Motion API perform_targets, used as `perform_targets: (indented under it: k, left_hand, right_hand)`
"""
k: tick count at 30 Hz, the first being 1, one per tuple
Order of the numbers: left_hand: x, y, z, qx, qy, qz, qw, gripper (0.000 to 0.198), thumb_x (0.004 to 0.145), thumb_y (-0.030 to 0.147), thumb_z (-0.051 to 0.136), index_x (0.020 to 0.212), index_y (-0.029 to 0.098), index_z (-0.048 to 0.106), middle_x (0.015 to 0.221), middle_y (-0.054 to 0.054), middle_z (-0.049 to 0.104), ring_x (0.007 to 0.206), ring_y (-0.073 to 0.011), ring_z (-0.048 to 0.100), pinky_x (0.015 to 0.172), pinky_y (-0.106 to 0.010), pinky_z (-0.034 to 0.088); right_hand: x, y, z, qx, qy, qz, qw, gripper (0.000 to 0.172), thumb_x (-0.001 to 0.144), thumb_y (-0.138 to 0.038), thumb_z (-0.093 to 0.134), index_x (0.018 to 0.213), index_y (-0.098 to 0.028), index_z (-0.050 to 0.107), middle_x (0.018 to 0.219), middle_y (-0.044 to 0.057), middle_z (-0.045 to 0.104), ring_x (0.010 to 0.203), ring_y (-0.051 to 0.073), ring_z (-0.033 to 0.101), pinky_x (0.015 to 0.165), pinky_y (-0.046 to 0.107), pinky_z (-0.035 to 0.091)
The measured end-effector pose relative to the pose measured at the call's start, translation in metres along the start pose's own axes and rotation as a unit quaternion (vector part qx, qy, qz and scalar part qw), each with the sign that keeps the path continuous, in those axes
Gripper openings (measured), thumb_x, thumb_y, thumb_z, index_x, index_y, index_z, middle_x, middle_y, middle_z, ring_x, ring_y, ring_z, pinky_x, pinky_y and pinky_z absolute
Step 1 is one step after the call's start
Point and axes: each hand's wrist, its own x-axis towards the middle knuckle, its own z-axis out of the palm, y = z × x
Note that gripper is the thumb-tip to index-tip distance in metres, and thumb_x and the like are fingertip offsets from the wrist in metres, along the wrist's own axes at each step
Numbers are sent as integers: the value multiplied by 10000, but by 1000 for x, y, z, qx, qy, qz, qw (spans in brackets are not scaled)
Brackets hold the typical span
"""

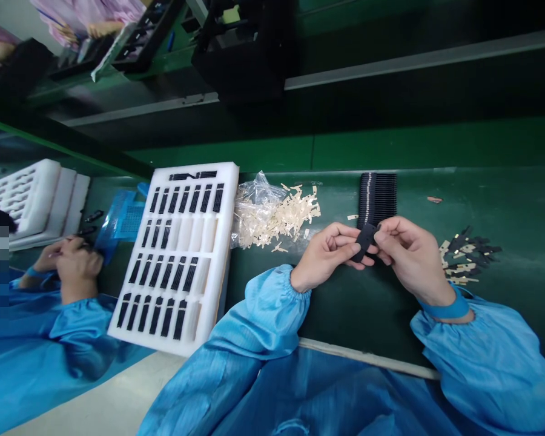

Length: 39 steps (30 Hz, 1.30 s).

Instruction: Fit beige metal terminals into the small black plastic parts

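Observation:
My left hand (329,255) and my right hand (411,257) pinch a small black plastic part (366,241) between their fingertips, above the green workbench (345,315). Just beyond the fingers lies a stack of black ribbed strips (376,198). To the left of it, a heap of loose cream-gold metal pieces (281,213) spills from a clear plastic bag (254,209). Past my right hand sits a small pile of black parts with gold-coloured ends (465,260). Much of the held part is hidden by my fingers.
A white foam tray (177,257) with rows of black parts stands left of my hands. Beyond it, a co-worker's hands (75,266) in blue sleeves work beside a blue mesh basket (120,221) and more white foam trays (27,200). Black equipment stands on a far shelf.

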Motion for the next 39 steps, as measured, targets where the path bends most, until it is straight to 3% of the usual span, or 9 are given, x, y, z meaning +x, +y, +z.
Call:
perform_targets:
  k: [18,27,33,39]
  left_hand:
    - [-2,6,-2,5,-18,1,1000,418,864,398,795,1118,125,608,1001,-126,789,787,-184,774,672,-241,606]
    - [-4,11,-3,-43,-39,-37,998,382,858,353,801,1113,132,622,973,-99,787,767,-171,771,647,-213,597]
    - [-3,8,-6,-57,-58,-50,995,392,848,353,813,1103,131,616,943,-95,785,757,-179,775,632,-212,603]
    - [-2,7,-9,-87,-88,-72,990,417,828,363,830,1104,125,627,935,-96,781,738,-173,771,621,-200,603]
  right_hand:
    - [0,-3,-1,-10,10,-1,1000,248,898,-412,779,856,-201,655,589,-42,528,482,91,445,445,212,335]
    - [-1,0,-4,52,-45,-21,997,192,973,-421,698,980,-230,680,691,-18,584,542,113,489,505,250,386]
    - [-2,-3,1,23,-53,-8,998,228,915,-416,775,942,-227,650,682,-22,628,512,105,524,479,231,411]
    - [-2,3,-2,86,-112,-11,990,171,965,-377,722,994,-232,634,738,-17,642,509,98,511,494,243,411]
